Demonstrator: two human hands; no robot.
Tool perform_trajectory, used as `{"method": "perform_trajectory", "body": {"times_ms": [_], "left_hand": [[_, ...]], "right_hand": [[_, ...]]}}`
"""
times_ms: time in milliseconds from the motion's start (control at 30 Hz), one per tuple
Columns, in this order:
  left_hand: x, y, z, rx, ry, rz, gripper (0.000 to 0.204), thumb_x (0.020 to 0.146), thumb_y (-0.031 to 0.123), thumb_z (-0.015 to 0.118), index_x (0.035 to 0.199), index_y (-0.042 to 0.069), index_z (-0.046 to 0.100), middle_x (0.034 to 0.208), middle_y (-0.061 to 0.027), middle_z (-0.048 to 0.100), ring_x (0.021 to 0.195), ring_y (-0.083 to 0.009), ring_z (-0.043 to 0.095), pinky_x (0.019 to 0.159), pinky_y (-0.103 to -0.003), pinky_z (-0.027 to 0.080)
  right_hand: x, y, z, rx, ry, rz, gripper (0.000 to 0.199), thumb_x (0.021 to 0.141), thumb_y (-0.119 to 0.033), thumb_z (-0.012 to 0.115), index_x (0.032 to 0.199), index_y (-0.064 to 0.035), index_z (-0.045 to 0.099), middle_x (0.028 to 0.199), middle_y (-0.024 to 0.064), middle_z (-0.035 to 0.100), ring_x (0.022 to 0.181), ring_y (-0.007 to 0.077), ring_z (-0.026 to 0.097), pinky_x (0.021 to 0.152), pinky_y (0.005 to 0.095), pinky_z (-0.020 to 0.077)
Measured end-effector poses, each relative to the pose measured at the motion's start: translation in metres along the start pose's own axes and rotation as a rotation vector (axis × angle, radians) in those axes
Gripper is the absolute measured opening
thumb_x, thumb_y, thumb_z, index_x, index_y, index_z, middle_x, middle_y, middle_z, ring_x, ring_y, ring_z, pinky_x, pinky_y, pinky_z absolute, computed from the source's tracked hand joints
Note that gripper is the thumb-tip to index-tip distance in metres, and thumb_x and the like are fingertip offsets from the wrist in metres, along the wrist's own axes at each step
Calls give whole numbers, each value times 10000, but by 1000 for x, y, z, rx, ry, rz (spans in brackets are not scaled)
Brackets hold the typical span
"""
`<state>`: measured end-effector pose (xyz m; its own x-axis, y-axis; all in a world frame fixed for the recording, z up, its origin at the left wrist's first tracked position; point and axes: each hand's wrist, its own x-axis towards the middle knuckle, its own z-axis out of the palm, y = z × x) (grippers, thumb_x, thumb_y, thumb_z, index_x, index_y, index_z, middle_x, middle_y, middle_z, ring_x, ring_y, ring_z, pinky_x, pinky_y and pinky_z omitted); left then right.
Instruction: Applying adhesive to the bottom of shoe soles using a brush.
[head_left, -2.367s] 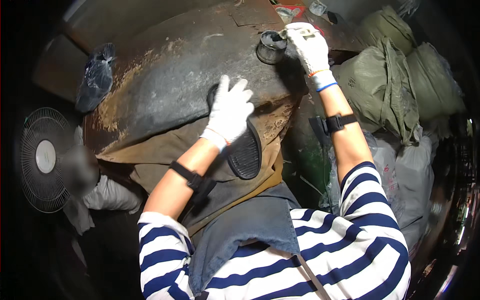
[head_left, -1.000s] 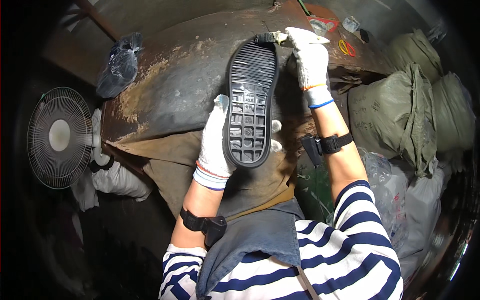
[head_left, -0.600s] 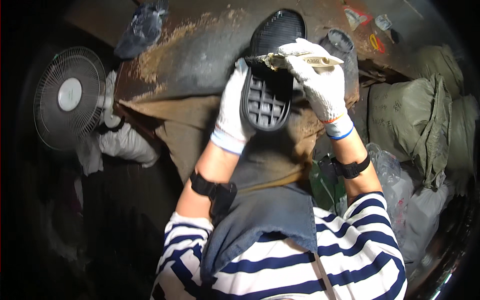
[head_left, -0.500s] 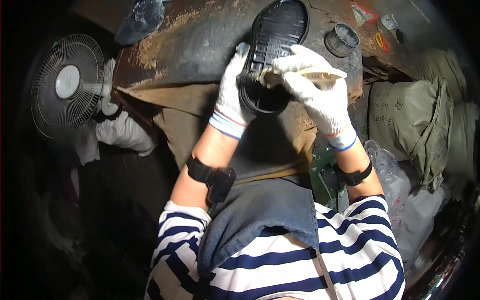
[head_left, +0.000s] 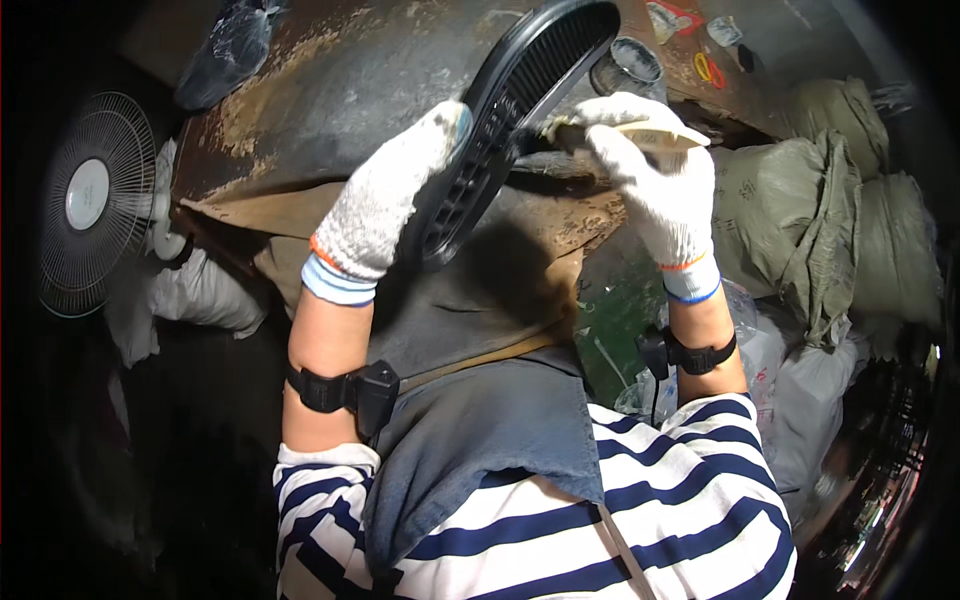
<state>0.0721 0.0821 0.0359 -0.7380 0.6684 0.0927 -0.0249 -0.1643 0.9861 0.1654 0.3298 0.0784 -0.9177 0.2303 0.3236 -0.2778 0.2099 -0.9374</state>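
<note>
At my workbench point(head_left: 330, 90), counted: one black shoe sole point(head_left: 510, 110), gripped in my left hand point(head_left: 385, 205); one brush point(head_left: 640, 135), clasped in my right hand point(head_left: 655, 180). Two white work gloves, one on each hand. Two black wrist straps, one on my left forearm point(head_left: 345, 388) and one on my right point(head_left: 690, 355). One small round tin point(head_left: 628, 62) stands on the bench beyond the sole. One electric fan point(head_left: 95, 200) sits to my left. One dark plastic bag point(head_left: 225, 50) lies at the bench's far left corner. At least three stuffed olive-green sacks point(head_left: 800, 220) are piled to my right; any behind them I cannot count. One grey apron point(head_left: 480, 440) covers my lap.
</note>
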Motion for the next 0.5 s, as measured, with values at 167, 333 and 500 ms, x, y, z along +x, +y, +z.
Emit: {"method": "perform_trajectory", "body": {"times_ms": [167, 333, 500], "left_hand": [[1, 2, 25, -378, 3, -136, 549, 1107, 372, 502, 1526, 20, 465, 1331, -166, 670, 1055, -264, 723, 937, -389, 605], [-11, -31, 16, -1010, -32, -424, 599, 1115, 488, 400, 1462, 14, 517, 1268, -212, 695, 1024, -337, 739, 882, -464, 628], [-15, -33, 33, -1228, -124, -465, 658, 1100, 517, 404, 1509, 5, 462, 1339, -283, 633, 1103, -460, 699, 920, -618, 600]], "right_hand": [[39, 29, -36, -257, 150, -179, 103, 937, -62, 738, 1023, -43, 790, 923, 31, 780, 832, 90, 704, 756, 251, 557], [38, 37, -28, -891, 99, -791, 87, 825, -125, 781, 906, -156, 782, 902, 27, 761, 782, 276, 677, 778, 376, 554], [70, 43, -42, -960, 84, -745, 62, 806, -133, 784, 863, -151, 768, 812, 16, 724, 703, 250, 633, 690, 371, 526]]}}
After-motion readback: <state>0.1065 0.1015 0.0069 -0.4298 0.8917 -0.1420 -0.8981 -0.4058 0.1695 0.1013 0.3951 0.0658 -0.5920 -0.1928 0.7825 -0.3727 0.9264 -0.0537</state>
